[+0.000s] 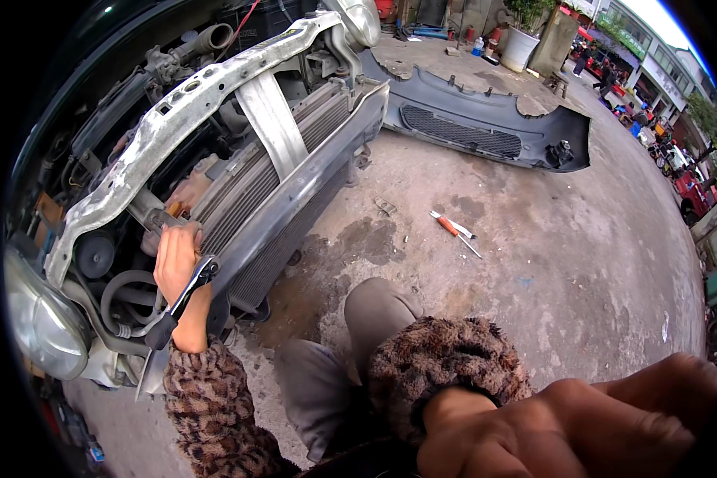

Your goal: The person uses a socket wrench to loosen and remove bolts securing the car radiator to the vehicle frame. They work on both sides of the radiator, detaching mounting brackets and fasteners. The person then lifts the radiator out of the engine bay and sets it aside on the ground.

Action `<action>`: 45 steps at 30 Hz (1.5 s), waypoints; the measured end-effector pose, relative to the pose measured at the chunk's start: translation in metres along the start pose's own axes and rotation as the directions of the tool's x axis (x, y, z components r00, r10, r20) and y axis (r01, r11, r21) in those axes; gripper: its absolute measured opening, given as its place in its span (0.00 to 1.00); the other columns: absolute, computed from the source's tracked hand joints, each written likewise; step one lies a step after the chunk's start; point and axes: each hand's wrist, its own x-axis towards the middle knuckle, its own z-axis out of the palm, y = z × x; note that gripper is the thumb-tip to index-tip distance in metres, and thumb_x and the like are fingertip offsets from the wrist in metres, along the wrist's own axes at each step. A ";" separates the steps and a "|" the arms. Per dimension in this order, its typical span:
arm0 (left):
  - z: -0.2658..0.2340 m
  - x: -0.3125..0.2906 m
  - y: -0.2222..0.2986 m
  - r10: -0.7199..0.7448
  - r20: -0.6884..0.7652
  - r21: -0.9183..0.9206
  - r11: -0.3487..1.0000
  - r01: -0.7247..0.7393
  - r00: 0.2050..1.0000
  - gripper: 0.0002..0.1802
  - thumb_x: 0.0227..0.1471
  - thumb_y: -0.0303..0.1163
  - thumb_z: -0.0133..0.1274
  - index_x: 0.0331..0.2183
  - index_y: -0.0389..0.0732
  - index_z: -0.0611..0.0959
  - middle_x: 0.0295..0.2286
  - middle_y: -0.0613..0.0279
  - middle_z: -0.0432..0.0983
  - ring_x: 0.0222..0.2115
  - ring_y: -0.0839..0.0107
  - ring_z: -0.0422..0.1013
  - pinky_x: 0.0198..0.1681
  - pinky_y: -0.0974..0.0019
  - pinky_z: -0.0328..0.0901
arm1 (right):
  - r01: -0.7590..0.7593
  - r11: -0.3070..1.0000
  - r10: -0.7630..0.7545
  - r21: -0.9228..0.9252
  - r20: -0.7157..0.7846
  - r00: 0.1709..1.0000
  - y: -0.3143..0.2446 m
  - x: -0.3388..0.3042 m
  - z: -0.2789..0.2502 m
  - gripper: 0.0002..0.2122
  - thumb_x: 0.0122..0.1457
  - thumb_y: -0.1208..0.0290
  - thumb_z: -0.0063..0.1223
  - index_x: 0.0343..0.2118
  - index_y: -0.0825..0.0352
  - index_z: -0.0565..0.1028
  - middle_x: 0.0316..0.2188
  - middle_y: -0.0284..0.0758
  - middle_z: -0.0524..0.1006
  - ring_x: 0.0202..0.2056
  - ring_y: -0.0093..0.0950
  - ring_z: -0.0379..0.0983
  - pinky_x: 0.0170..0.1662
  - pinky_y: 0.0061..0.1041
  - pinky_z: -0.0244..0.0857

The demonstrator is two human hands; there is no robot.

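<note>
My left hand reaches into the opened front of a car, its fingers curled down at the radiator's near end. What they grip there is hidden. A ratchet wrench with a dark handle lies across in front of that wrist, its chrome head beside the hand; I cannot tell if the hand holds it. Close below the camera, my right hand is large and slightly blurred, with bent fingers. Whatever it may hold is out of sight. Behind the left hand run the radiator and a bare metal crossbar.
A removed bumper lies on the concrete at the back. Orange-handled tools rest on the ground right of the car. The headlight stands at the left. Farther off are a potted plant and a street with people.
</note>
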 end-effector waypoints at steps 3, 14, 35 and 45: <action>0.004 -0.002 -0.001 -0.010 -0.012 0.009 1.000 0.011 1.000 0.09 0.45 0.19 0.52 0.33 0.34 0.74 0.27 0.50 0.69 0.33 0.50 0.69 0.50 0.52 0.64 | 0.009 1.000 -0.009 -0.016 0.008 1.000 0.000 -0.002 -0.001 0.11 0.62 0.70 0.39 0.41 0.72 0.68 0.27 0.38 0.71 0.26 0.30 0.67 0.37 0.31 0.63; 0.004 -0.005 -0.004 -0.065 -0.007 -0.042 0.997 0.064 0.998 0.09 0.46 0.18 0.51 0.34 0.34 0.75 0.28 0.50 0.71 0.33 0.49 0.70 0.50 0.50 0.64 | 0.027 0.998 -0.028 -0.060 -0.003 1.000 0.000 -0.011 -0.002 0.10 0.62 0.71 0.39 0.40 0.73 0.68 0.27 0.38 0.70 0.26 0.30 0.67 0.36 0.31 0.62; 0.009 -0.007 -0.013 -0.029 0.013 0.040 0.999 0.029 0.999 0.06 0.53 0.22 0.50 0.35 0.34 0.76 0.30 0.49 0.71 0.34 0.52 0.69 0.39 0.61 0.65 | 0.027 0.994 -0.028 -0.106 -0.006 1.000 0.009 -0.016 0.005 0.09 0.61 0.74 0.41 0.39 0.74 0.68 0.27 0.38 0.69 0.27 0.29 0.66 0.35 0.31 0.61; 0.013 -0.010 -0.014 -0.029 0.012 0.003 1.000 0.029 0.999 0.05 0.56 0.23 0.49 0.36 0.33 0.76 0.30 0.50 0.71 0.32 0.54 0.70 0.38 0.63 0.65 | 0.050 0.996 -0.051 -0.077 -0.010 0.999 0.015 -0.014 0.021 0.08 0.61 0.75 0.41 0.38 0.74 0.68 0.27 0.38 0.69 0.27 0.29 0.65 0.34 0.31 0.61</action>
